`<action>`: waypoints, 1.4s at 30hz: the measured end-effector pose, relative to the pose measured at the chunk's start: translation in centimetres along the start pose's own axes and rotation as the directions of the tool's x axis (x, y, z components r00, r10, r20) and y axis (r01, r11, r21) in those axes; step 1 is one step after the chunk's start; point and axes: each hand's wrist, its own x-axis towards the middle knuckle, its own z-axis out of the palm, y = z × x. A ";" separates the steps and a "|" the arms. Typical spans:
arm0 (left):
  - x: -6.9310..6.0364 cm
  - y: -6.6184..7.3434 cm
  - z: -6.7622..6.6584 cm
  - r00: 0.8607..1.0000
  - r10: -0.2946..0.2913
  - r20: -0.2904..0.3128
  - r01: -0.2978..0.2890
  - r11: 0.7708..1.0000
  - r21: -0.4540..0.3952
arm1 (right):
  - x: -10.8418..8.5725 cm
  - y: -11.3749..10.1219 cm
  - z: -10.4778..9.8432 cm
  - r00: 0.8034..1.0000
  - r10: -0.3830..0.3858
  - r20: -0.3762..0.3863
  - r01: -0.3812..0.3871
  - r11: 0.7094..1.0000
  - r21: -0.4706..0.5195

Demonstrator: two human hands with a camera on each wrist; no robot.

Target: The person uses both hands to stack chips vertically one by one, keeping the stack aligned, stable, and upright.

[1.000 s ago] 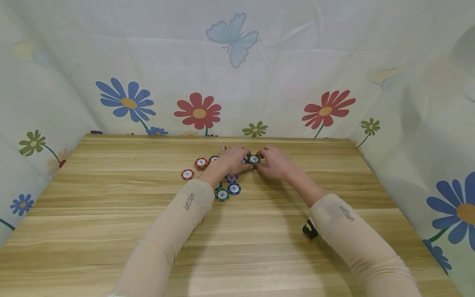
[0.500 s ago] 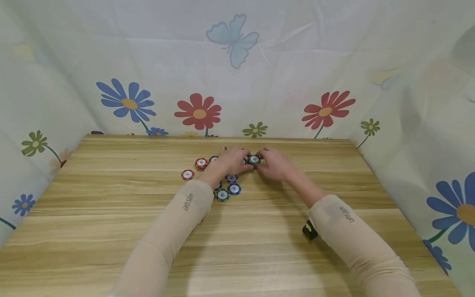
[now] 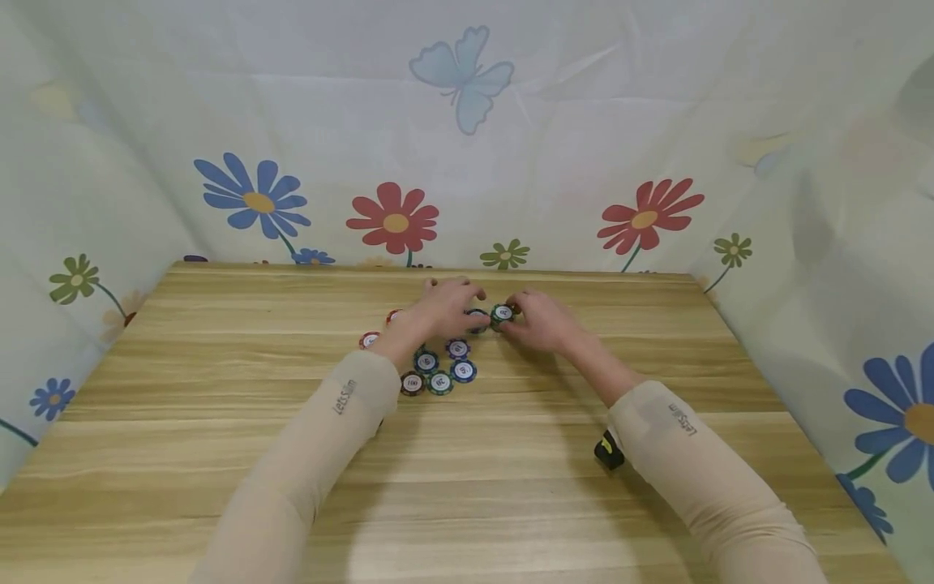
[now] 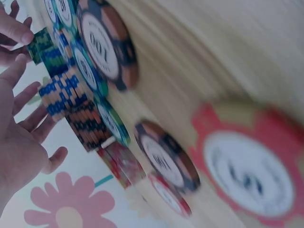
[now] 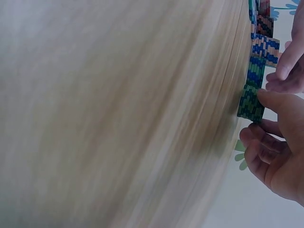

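My right hand (image 3: 543,322) pinches the end stack of green chips (image 3: 503,313) between thumb and fingers; the right wrist view shows this green stack (image 5: 251,103) beside my right hand (image 5: 280,142). To its left, my left hand (image 3: 447,310) is spread over the row of stacks, its thumb by a blue-edged stack (image 3: 477,319). In the left wrist view my left hand (image 4: 21,128) has loosely extended fingers beside a blue-and-tan stack (image 4: 64,95), a black-and-orange stack (image 4: 88,126) and a red stack (image 4: 121,164). Whether it touches them, I cannot tell.
Loose chips lie in front of the stacks: a black 100 chip (image 3: 412,383), a green chip (image 3: 440,382), blue chips (image 3: 463,371) and a red chip (image 3: 370,340). A black object (image 3: 609,451) lies by the right sleeve. Flowered cloth (image 3: 292,97) stands behind the table.
My left hand has moved left off the green stack, its fingers spreading, and its forearm has shifted left, uncovering the black 100 chip. My right hand remains at the green stack.
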 end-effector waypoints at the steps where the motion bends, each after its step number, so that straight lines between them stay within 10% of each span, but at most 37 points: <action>1: -0.2 -0.2 -0.1 1.000 -0.003 -0.003 0.003 1.000 0.000 | 0.1 0.0 0.0 1.000 0.001 0.000 -0.001 1.000 0.004; 22: -3.5 -2.5 -0.9 0.998 0.033 -0.060 -0.034 0.999 -0.018 | 0.2 -0.1 0.4 0.999 0.014 -0.042 -0.010 0.997 0.079; 32: -5.2 -1.3 -0.8 0.990 0.094 -0.105 -0.086 0.993 0.081 | 0.3 -0.3 0.5 0.998 -0.004 -0.061 0.008 0.997 0.075; 42: -6.5 0.8 -0.5 0.984 0.176 0.036 -0.180 0.971 0.155 | 0.7 -0.4 1.1 0.994 -0.066 -0.081 0.075 0.991 0.108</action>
